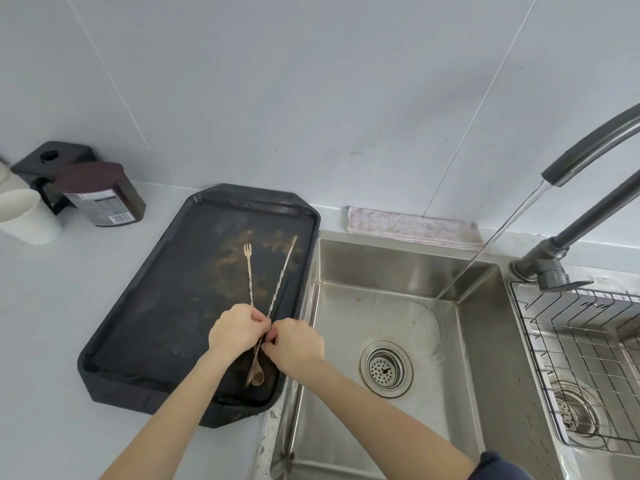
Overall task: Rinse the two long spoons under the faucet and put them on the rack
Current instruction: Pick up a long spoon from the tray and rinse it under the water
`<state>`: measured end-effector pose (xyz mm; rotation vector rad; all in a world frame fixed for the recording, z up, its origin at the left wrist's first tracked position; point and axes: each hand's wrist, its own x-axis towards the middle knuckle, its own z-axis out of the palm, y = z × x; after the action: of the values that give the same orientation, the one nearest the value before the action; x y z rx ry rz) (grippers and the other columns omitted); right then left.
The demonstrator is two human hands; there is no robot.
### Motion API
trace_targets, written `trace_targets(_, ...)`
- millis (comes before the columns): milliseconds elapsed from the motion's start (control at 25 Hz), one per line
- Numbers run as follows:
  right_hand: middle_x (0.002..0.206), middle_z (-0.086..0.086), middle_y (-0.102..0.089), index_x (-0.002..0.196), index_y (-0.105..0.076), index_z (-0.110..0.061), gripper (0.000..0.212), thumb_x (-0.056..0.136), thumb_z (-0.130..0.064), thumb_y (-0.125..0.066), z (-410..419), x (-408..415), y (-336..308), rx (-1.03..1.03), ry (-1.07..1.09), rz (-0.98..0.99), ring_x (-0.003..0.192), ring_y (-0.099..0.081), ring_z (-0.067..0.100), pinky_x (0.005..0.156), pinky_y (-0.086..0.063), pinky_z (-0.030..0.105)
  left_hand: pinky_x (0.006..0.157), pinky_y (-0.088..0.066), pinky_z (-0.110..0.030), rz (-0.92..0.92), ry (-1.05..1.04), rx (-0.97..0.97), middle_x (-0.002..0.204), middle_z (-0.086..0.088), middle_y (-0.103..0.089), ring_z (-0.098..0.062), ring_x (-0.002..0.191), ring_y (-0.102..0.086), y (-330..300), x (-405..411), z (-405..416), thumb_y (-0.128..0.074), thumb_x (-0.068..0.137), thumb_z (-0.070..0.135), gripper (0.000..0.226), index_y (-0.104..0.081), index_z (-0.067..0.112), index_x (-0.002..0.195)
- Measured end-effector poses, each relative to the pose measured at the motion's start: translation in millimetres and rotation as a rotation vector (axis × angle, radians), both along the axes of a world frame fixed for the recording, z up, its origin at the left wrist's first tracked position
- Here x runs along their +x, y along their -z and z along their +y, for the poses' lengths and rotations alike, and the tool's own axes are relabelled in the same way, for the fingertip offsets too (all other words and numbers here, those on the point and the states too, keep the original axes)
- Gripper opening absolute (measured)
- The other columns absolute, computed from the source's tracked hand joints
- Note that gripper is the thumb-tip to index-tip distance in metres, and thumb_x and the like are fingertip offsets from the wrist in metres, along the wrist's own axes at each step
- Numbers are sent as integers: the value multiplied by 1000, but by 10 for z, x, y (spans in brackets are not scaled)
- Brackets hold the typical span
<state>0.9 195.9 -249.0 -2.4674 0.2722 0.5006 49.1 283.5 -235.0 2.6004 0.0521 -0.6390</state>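
Note:
Two long twisted metal spoons cross over a black tray point(145, 306) left of the sink. One spoon point(249, 271) ends in a small fork at the far end; the other spoon point(284, 268) ends in a flat tip. Their bowls point(255, 375) lie near the tray's front edge. My left hand point(235, 329) pinches the stems where they cross. My right hand point(296, 344) pinches them just beside it. The faucet point(588, 147) runs, its stream falling into the steel sink point(398, 306). A wire rack point(585, 344) sits in the right basin.
The tray carries brown stains. A folded cloth point(412, 226) lies behind the sink. On the counter's far left stand a dark container point(100, 195), a black holder point(52, 164) and a white cup point(24, 216). The sink drain point(385, 368) is in the basin's middle.

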Motion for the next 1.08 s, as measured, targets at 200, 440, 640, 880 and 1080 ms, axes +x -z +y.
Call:
trace_targets(200,116,9,-68,109,-67,-12,28,92,-15,-45,-208,-50,-94,341,153,-2,109,-60,25,96,-48,34,87,-49,-35,-73,-29,-214,86,-3,-64,-24,88,-64,-172,-2,-96,-57,87,24,22,-68,9,99)
trace_targets(440,96,4,-65,115,-61,-9,28,92,-10,-45,-738,-176,-402,747,527,-105,73,-61,6,65,-44,15,61,-41,-16,-55,142,-327,65,9,-60,-3,61,-56,-316,-189,-428,-57,87,25,16,-67,14,92)
trace_targets(640,87,0,-63,98,-61,-14,11,92,-16,-52,-1194,-377,-614,828,639,-228,68,-60,1,62,-44,16,54,-40,-5,-35,245,-418,63,11,-61,4,53,-57,-413,-423,-775,-60,85,22,8,-64,22,78)
trace_targets(880,73,-5,-63,72,-59,-21,20,91,-14,-56,-1774,-659,-857,778,725,-385,61,-56,1,52,-45,9,49,-39,2,-52,399,-457,63,8,-58,13,41,-54,-414,-744,-1224,-61,85,15,12,-59,19,74)
trace_targets(1080,68,-8,-61,73,-57,-23,20,91,-15,-57,-2186,-751,-1020,755,800,-441,55,-54,-3,51,-42,8,78,-48,-22,-99,446,-451,66,4,-62,-10,62,-59,-370,-846,-1537,-63,82,18,3,-65,19,80)
